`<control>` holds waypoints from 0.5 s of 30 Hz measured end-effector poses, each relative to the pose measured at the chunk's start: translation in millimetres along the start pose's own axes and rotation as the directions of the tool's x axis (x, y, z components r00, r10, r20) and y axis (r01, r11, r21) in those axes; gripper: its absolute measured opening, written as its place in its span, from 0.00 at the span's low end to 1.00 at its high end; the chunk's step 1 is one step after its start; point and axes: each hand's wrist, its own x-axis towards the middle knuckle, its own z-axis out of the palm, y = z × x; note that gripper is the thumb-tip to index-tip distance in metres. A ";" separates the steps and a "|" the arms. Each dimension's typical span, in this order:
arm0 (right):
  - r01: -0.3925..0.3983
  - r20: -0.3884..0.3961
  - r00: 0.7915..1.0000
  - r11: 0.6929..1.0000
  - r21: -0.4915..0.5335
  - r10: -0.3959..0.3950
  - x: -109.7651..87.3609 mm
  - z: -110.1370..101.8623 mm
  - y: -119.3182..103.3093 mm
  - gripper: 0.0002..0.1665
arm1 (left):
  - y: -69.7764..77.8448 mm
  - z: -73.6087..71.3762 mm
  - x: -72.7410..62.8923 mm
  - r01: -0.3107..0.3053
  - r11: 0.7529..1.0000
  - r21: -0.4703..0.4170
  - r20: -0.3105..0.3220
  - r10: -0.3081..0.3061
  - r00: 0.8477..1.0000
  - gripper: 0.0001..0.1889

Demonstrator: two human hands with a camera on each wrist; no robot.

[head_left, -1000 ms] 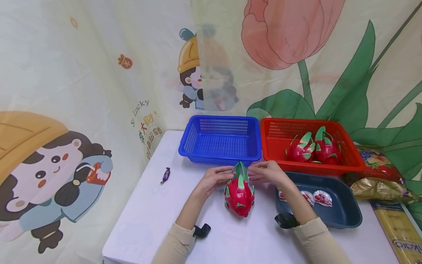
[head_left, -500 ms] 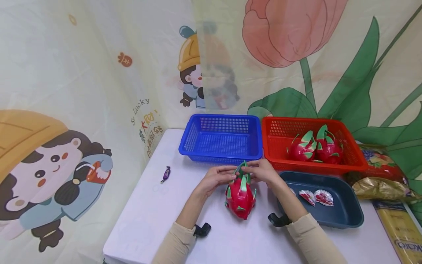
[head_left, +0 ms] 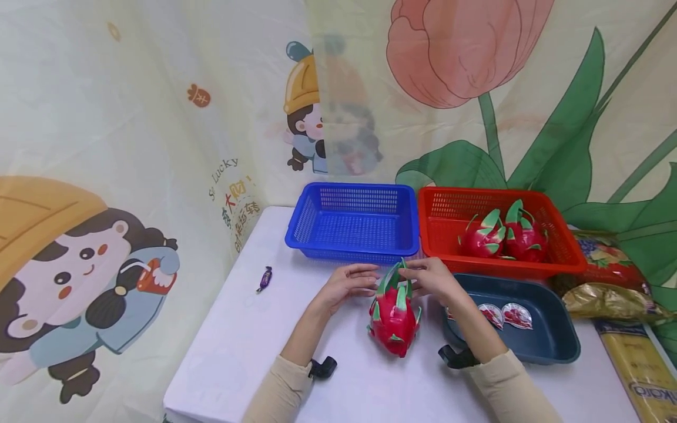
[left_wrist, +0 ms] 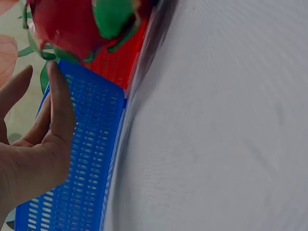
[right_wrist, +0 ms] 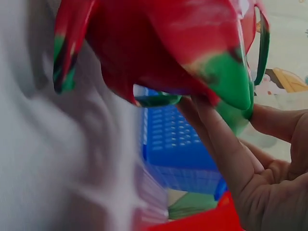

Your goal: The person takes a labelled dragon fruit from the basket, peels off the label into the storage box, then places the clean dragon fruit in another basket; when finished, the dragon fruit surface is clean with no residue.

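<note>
A red dragon fruit [head_left: 394, 320] with green-tipped scales is in front of me on the white table, its leafy end pointing away. My right hand [head_left: 436, 279] is at that leafy end; in the right wrist view its thumb and fingers [right_wrist: 221, 144] pinch a green tip of the dragon fruit [right_wrist: 173, 43]. To the left of the fruit is my left hand [head_left: 346, 288], fingers extended and thumb apart. In the left wrist view the left hand [left_wrist: 45, 139] has a fingertip right at the dragon fruit's [left_wrist: 72, 29] edge, gripping nothing.
A blue basket [head_left: 351, 257] stands behind the hands. The red basket [head_left: 508, 269] beside it holds two dragon fruits [head_left: 526, 238]. A dark tray [head_left: 550, 346] with round fruit stickers [head_left: 517, 316] is at right, near packets [head_left: 616, 302]. A purple wrapped candy [head_left: 265, 278] lies left.
The dragon fruit has shifted a little right and toward me. My right hand moved in to its leafy end, then slightly back right. The left hand has stayed nearly in place.
</note>
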 end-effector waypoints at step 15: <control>0.066 0.079 0.994 0.997 0.041 -0.069 -30.9 -76.2 -31.5 0.39 | 13.3 15.6 15.1 -0.015 0.999 0.043 0.049 0.013 0.999 0.24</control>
